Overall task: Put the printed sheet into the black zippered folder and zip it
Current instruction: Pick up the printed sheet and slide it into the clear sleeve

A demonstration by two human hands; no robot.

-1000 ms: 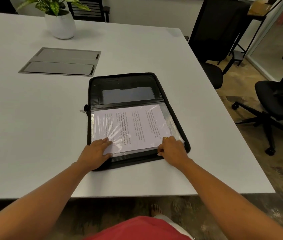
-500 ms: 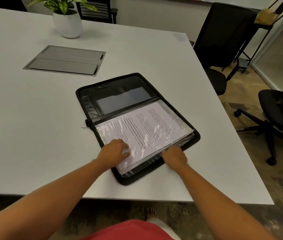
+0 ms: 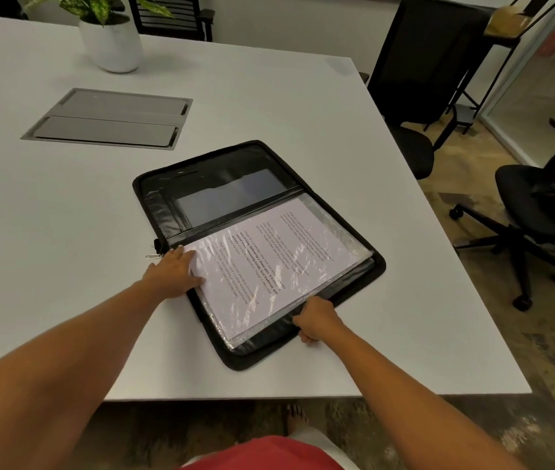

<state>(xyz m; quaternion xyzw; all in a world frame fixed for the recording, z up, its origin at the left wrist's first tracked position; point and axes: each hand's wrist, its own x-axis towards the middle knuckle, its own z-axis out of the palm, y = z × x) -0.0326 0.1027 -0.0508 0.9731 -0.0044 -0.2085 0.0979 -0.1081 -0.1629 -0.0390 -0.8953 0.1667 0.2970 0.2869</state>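
Both hands have left the page within the last second. Earlier they pressed on the near edge of the printed sheet. Now the left hand lies at the sheet's left side, close to the spine and the zip pull, its grip spread, with straight fingers resting on the edge of the clear sleeve. The right hand has slid to the near border of the black zippered folder, and its grip is curled onto that border.

The folder has also turned on the table. It lay square to the person and now lies skewed, its right side swung away. The sheet has kept its place inside the sleeve on the near half of the open folder, text up. The far half lies flat, showing a dark pocket.

By the look of it, the putting-in is done and the hands are setting up to close the folder. The right hand seems placed to lift the near half over, and the pull lies just beside the left hand, ready for zipping. The sleeve's loose edge reaches close to the rim, so it may catch in the zip unless it is tucked in first.
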